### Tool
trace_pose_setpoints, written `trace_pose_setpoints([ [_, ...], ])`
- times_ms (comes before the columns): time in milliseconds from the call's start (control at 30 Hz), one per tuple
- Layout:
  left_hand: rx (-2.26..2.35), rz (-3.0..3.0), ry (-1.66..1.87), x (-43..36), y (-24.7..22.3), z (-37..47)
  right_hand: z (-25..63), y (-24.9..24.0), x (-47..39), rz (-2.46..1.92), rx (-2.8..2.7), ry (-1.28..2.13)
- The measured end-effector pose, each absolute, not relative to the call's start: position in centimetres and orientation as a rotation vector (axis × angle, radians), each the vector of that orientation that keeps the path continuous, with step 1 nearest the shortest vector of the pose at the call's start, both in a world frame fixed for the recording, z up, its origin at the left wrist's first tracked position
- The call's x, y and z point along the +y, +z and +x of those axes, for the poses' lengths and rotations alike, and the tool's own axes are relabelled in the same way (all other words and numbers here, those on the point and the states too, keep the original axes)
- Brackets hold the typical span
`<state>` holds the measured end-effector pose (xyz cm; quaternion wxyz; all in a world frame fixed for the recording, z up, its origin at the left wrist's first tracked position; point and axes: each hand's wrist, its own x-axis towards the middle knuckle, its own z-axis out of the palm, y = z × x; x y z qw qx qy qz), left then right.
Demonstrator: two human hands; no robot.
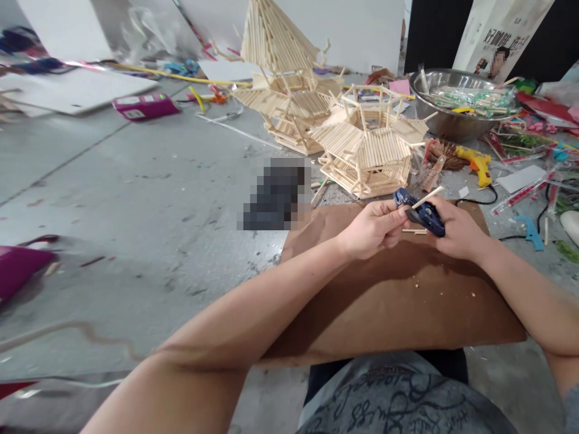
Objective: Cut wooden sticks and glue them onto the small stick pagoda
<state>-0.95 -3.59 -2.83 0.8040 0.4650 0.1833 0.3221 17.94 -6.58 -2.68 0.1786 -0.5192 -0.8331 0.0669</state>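
Over the brown board (407, 301), my left hand (377, 228) pinches the lower end of a thin wooden stick (427, 197). My right hand (461, 232) is wrapped round a dark blue hand tool (427, 216), whose dark blade lies against the stick near my left fingertips. Another pale stick piece (414, 231) shows just below the tool, between the hands. Just beyond my hands stands a hexagonal stick structure (384, 147) with slatted roof panels. Behind it to the left is a taller one with a pointed roof (278, 42).
A pixelated dark object (274, 196) lies left of the board. At the right are a yellow glue gun (477, 163), a light blue tool (531, 233) and a metal bowl (452, 123) with plastic-wrapped items. A magenta object (147, 106) lies at the back left.
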Motion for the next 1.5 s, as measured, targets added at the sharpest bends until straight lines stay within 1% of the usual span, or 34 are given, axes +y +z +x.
trace_pose_setpoints([
  [233, 0.376, 0.975, 0.575, -3.07, -2.4, -1.56, 17.89, -2.51, -6.63, -1.516, -2.377, 0.114],
  [633, 0.378, 0.929, 0.522, -2.96, -2.32, -1.74, 17.89, -2.23, -6.6, -1.513, -2.424, -0.094],
  [967, 0.385, 0.929, 0.518, -2.95, -2.25, -1.74, 17.84, -2.43, -6.62, -1.529, -2.396, 0.024],
  [1300, 0.368, 0.966, 0.481, -2.62, -2.55, -1.87, 17.68, -2.91, -6.67, -1.588, -2.373, 0.03],
  [1500, 0.394, 1.093, 0.6, -2.59, -1.84, -1.62, 17.26, -2.69, -6.75, -1.723, -2.315, -0.001],
])
